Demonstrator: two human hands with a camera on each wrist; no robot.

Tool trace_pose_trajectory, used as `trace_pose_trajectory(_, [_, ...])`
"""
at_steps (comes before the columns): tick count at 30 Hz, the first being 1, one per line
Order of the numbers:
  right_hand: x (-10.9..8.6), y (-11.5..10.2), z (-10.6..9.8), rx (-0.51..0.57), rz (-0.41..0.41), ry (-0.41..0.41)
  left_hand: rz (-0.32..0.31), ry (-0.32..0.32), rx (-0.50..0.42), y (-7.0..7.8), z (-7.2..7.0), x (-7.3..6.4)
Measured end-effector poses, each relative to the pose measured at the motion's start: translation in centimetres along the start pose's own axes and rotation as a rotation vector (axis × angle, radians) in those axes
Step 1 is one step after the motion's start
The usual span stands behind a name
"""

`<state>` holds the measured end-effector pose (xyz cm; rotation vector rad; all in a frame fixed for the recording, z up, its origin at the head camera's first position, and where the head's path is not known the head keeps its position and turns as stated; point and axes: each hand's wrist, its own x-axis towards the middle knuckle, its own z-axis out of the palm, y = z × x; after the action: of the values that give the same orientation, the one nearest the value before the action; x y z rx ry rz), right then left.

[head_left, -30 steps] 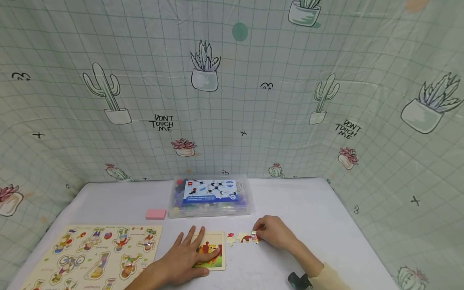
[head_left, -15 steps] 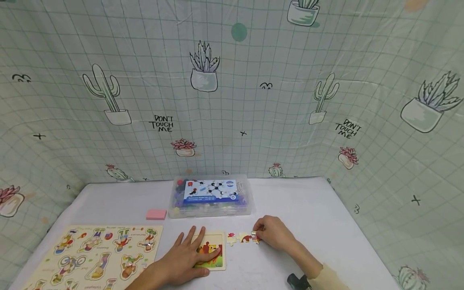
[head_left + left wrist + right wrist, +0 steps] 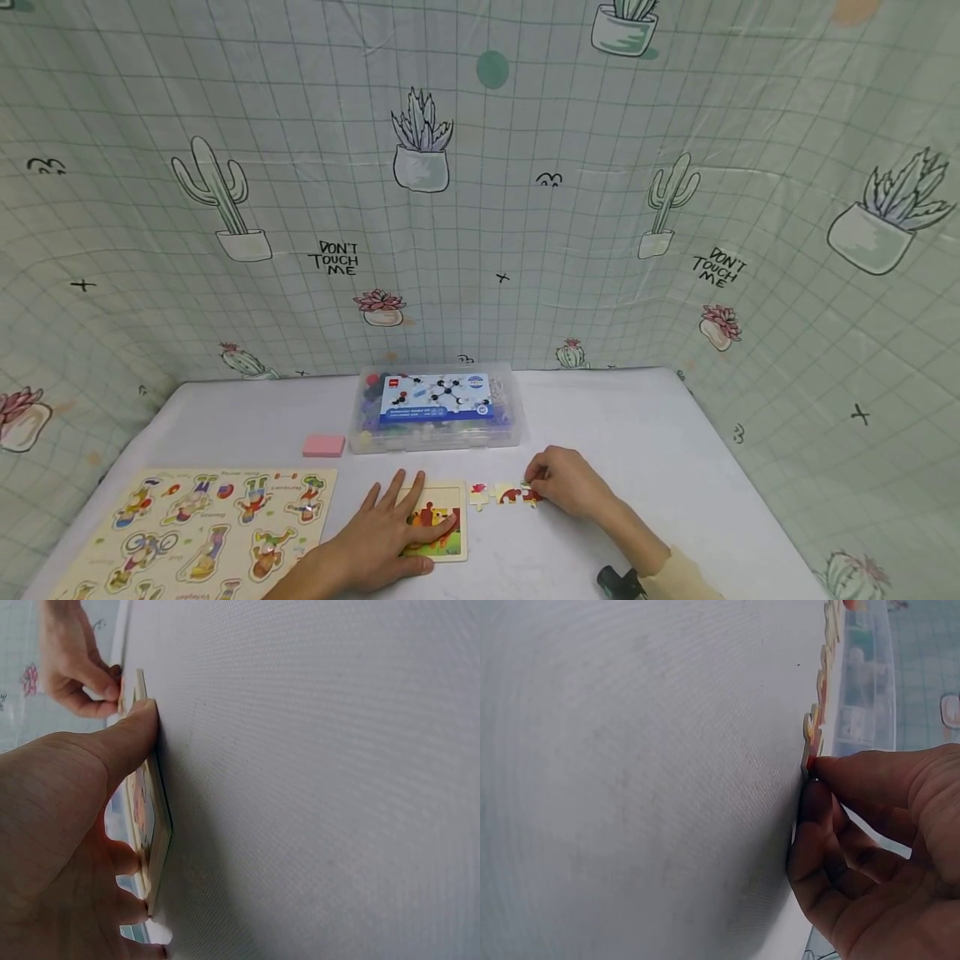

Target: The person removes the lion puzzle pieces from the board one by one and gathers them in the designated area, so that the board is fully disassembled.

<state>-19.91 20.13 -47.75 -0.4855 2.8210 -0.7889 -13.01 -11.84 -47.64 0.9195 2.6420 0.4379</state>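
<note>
Left hand (image 3: 386, 529) lies spread on the puzzle board (image 3: 462, 533), fingers straight, thumb on its edge — same as a second ago; right hand (image 3: 566, 483), right of the board, pinches the end piece (image 3: 531, 495) with thumb and fingertip; change: that piece looked raised half a second ago, now lies flatter, lined up with the brown piece (image 3: 508, 494); red-flower piece (image 3: 478, 494) just right of the board; plastic box (image 3: 442, 438) behind the board, unmoved.
</note>
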Motion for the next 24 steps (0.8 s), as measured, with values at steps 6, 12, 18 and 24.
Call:
trace_pose_trajectory(6, [-0.12, -0.23, 0.09, -0.014, 0.015, 0.005, -0.008, -0.012, -0.012, -0.03, 0.07, 0.08])
trace_pose_trajectory(12, [-0.19, -0.16, -0.04, -0.013, 0.012, -0.008, -0.005, -0.013, -0.010, -0.09, 0.15, 0.19])
trace_pose_trajectory(18, [-0.67, -0.04, -0.54, 0.014, -0.053, -0.083, -0.014, -0.017, 0.024, -0.34, 0.53, 0.14])
trace_pose_trajectory(24, [-0.88, -0.02, -0.62, -0.007, -0.096, -0.122, -0.011, -0.001, 0.046, -0.38, 0.61, 0.10])
